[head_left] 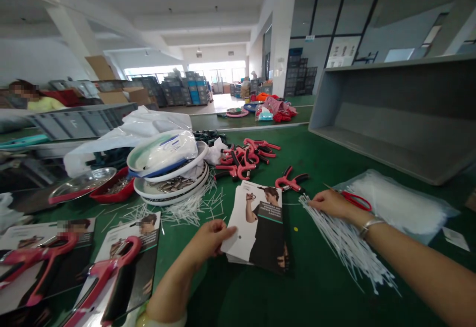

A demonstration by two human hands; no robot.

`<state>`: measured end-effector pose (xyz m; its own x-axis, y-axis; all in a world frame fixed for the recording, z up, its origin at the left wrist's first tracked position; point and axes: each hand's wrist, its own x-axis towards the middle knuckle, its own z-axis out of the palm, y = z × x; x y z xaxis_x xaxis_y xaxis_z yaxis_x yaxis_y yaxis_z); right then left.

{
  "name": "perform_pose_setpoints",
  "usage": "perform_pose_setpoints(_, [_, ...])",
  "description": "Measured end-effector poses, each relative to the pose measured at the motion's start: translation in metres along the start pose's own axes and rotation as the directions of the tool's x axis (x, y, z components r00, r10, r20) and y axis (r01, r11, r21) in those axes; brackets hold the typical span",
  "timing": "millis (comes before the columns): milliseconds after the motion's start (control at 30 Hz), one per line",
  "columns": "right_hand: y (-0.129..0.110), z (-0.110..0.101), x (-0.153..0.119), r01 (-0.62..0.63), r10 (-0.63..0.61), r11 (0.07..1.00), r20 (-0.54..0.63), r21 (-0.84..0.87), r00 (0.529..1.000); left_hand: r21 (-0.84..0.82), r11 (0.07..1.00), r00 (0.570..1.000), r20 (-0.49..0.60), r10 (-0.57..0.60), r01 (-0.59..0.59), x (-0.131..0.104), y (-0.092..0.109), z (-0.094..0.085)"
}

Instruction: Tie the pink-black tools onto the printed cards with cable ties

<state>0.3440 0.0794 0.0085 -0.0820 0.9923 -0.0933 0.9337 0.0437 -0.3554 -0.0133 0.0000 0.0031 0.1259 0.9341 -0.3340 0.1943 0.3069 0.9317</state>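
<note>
The person's left hand (211, 240) is clamping the left edge of the stack of printed cards (256, 228), thumb lying on top and fingers curling beneath; how many cards it is pinching, I cannot tell. To the right of the stack, the right hand (330, 203) is resting over the upper ends of a loose sheaf of white plastic ties (353, 247). Whether its fingertips are closing on any tie, I cannot tell.

The stack is lying on the green worktop (297, 292). Just beyond its upper right corner a pink-and-black hand grip (292, 181) is sitting, and behind it more grips (245, 158) are heaping up. Beyond the right hand, red-handled scissors (357, 201) are lying beside a clear bag of ties (394, 203).

For good handling, I'd say, the left thumb should be pressing lightly near the edge, keeping the cards square and uncreased, while the right fingertips should be separating ties at their ends, since the sheaf is crossing over itself and could be snagging.
</note>
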Motion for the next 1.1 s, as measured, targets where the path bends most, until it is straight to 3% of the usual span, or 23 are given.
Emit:
perform_pose_setpoints(167, [0.012, -0.010, -0.006, -0.010, 0.031, 0.983, -0.113, 0.183, 0.993, -0.161, 0.985, 0.966, 0.258, -0.015, 0.058, -0.012, 0.004, 0.006])
perform_pose_setpoints(267, [0.004, -0.020, -0.011, -0.005, 0.058, 0.965, -0.190, 0.264, 0.980, -0.322, 0.943, 0.959, 0.282, 0.011, 0.084, -0.013, 0.002, 0.011])
perform_pose_setpoints(367, [-0.023, -0.028, -0.024, 0.085, 0.055, 0.914, -0.328, 0.397, 0.943, -0.414, 0.904, 0.965, 0.262, 0.001, 0.111, -0.016, 0.002, 0.020])
perform_pose_setpoints(500, [-0.076, -0.017, -0.060, 0.387, -0.012, 0.768, -0.593, 0.510, 0.805, -0.480, 0.867, 0.968, 0.251, -0.008, 0.132, -0.015, 0.005, 0.037])
perform_pose_setpoints(600, [-0.104, 0.010, -0.088, 0.538, -0.178, 0.776, -0.704, 0.329, 0.688, -0.552, 0.826, 0.984, 0.178, -0.014, 0.112, -0.012, 0.008, 0.051])
perform_pose_setpoints(667, [-0.113, 0.029, -0.100, 0.610, -0.295, 0.756, -0.707, 0.238, 0.642, -0.575, 0.815, 0.991, 0.134, 0.005, 0.074, -0.010, 0.009, 0.057])
perform_pose_setpoints(800, [-0.118, 0.054, -0.106, 0.708, -0.416, 0.673, -0.680, 0.216, 0.603, -0.612, 0.791, 0.995, 0.069, 0.066, -0.010, -0.010, 0.005, 0.058])
perform_pose_setpoints(967, [-0.121, 0.056, -0.107, 0.755, -0.458, 0.624, -0.688, 0.203, 0.563, -0.642, 0.763, 0.993, 0.022, 0.119, -0.077, -0.010, -0.001, 0.055])
perform_pose_setpoints(1100, [-0.122, 0.057, -0.109, 0.760, -0.456, 0.608, -0.683, 0.230, 0.571, -0.639, 0.759, 0.988, -0.009, 0.154, -0.124, -0.008, 0.000, 0.054])
